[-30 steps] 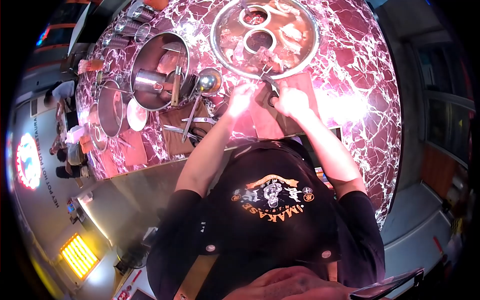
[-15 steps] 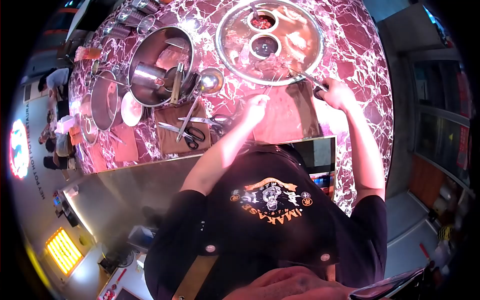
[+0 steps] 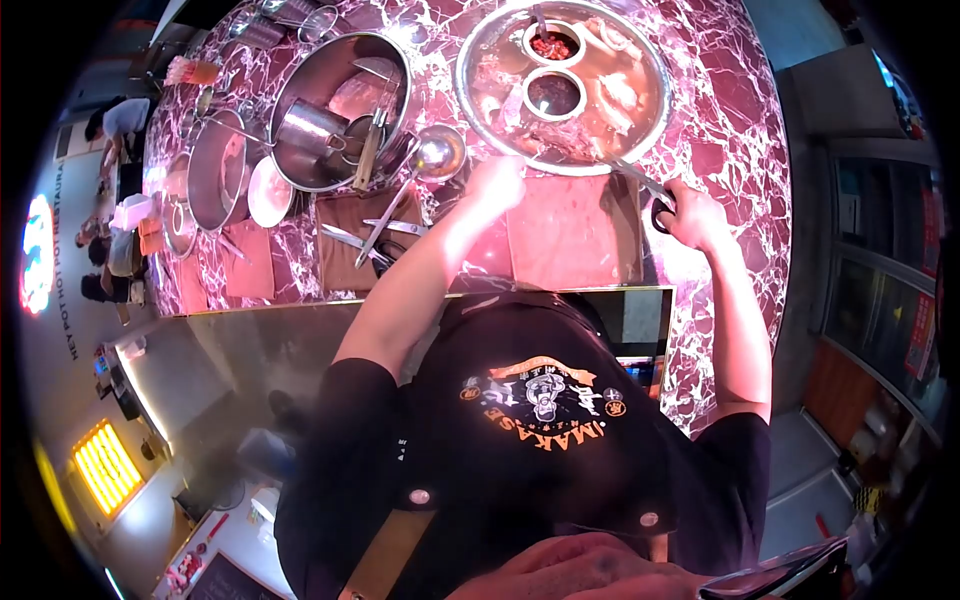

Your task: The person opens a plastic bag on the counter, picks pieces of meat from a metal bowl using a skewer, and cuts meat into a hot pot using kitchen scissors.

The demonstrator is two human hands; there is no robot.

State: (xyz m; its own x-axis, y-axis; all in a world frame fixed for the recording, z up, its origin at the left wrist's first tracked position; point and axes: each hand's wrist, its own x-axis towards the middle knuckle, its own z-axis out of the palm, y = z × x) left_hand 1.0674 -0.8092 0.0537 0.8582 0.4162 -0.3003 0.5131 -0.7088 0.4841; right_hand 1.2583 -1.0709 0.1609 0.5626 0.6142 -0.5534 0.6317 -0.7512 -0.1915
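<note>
A large round metal tray holds meat pieces in broth and two small bowls, one with red sauce and one with dark sauce. My right hand is closed around the dark handles of scissors, whose blades reach the tray's lower right rim. Near the lower left rim, my left hand is closed; glare hides what it grips, though a thin utensil seems to run from it to the meat. A brown cloth lies below the tray.
Left stands a deep metal pot with meat, a metal cup and tools inside. Beside it are a ladle, another metal pot, a white plate, and scissors on a brown cloth. People are in the far left background.
My right hand has moved right, away from my left, with the scissors. My left hand has shifted slightly up towards the tray's rim. The view has shifted a little.
</note>
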